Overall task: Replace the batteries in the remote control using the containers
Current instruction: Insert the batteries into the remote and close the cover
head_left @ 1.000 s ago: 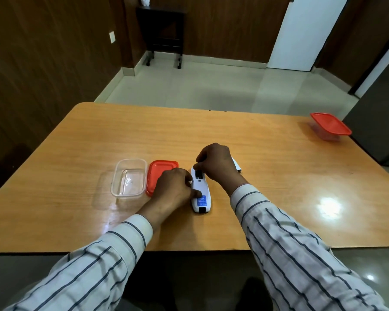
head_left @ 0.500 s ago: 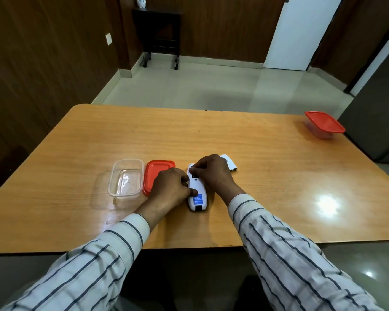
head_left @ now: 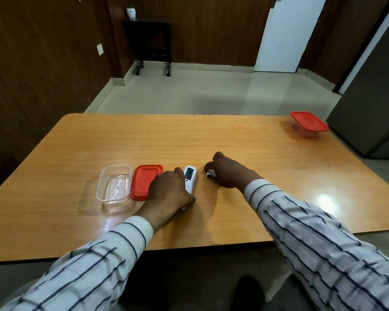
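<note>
A white remote control [head_left: 189,178] lies back side up on the wooden table [head_left: 234,140], its battery bay open and dark at the far end. My left hand [head_left: 170,191] rests over its near half and holds it down. My right hand [head_left: 228,172] sits just right of the remote, fingers curled over a small white piece, the battery cover [head_left: 211,174], which shows only at its edge. An empty clear container [head_left: 114,183] stands left of the remote, and its red lid [head_left: 144,181] lies flat between the two.
A second clear container with a red lid [head_left: 308,124] stands closed at the table's far right corner. A grey cabinet [head_left: 373,104] stands right of the table. A dark side table [head_left: 152,41] stands against the far wall.
My right hand left the top of the remote and moved right onto the white cover. My left hand stayed on the remote. The camera tilted up a little.
</note>
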